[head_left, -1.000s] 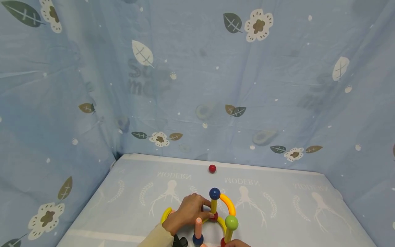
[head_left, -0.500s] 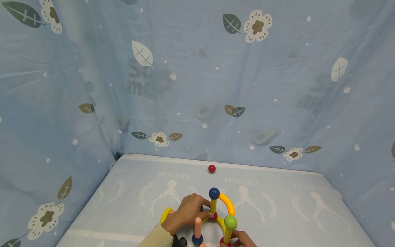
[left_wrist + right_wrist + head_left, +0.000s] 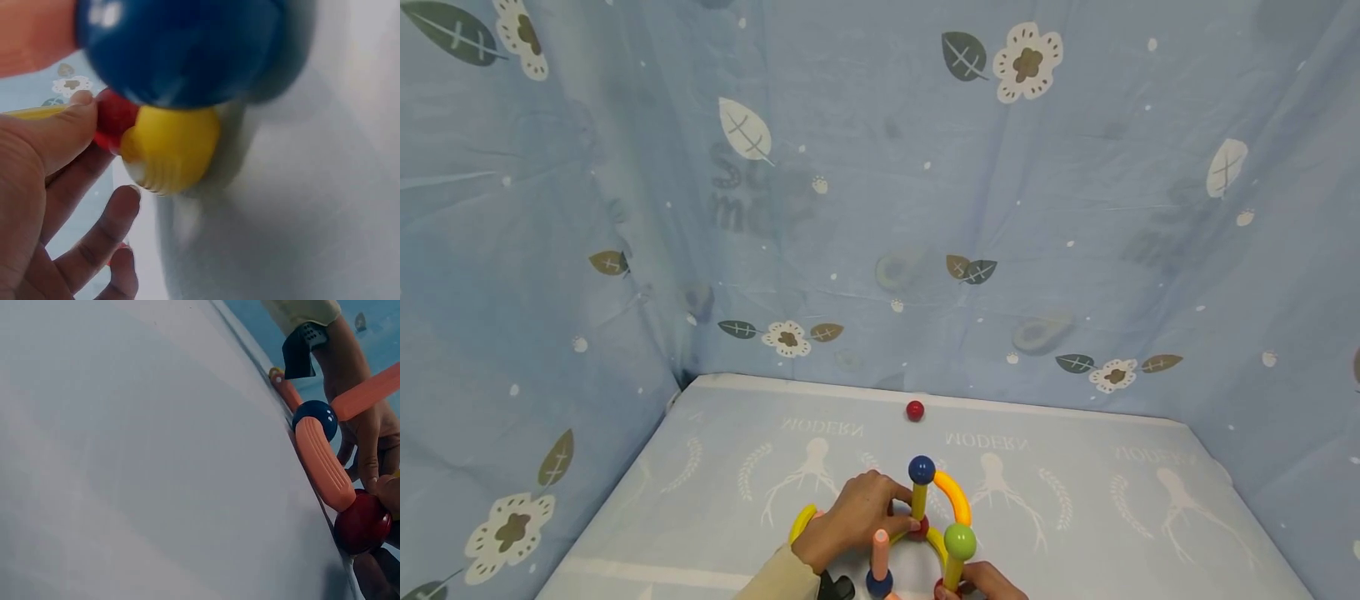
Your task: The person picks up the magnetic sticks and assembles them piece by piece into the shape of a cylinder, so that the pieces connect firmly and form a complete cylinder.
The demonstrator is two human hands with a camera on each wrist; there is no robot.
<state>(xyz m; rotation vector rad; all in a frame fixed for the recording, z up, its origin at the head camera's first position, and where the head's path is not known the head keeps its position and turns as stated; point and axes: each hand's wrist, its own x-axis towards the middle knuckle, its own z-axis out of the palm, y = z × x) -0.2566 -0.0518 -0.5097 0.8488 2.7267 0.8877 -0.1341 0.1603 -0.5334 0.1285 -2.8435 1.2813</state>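
Observation:
A magnetic building-toy frame of balls and rods stands on the table. My left hand (image 3: pixel 867 510) pinches the far red ball (image 3: pixel 919 527), under an upright yellow rod (image 3: pixel 919 500) topped by a blue ball (image 3: pixel 922 470). An orange curved rod (image 3: pixel 953 497) arches from that blue ball to a green ball (image 3: pixel 960 542). Beneath the green ball stands another yellow rod (image 3: pixel 953 573). Its base is the near red ball (image 3: pixel 362 524), which my right hand (image 3: pixel 988 580) grips. A pink curved rod (image 3: pixel 325 469) links this ball to a low blue ball (image 3: pixel 315 419).
A loose red ball (image 3: pixel 915 410) lies at the table's back edge. Left of my left wrist is a yellow curved piece (image 3: pixel 802 522). An upright pink rod (image 3: pixel 881 554) rises close beside that wrist. A patterned blue curtain (image 3: pixel 880 208) encloses the table's back and sides.
My right hand has come further into view and closed in around the base of the near yellow rod. The left hand keeps its hold, and the frame has barely shifted.

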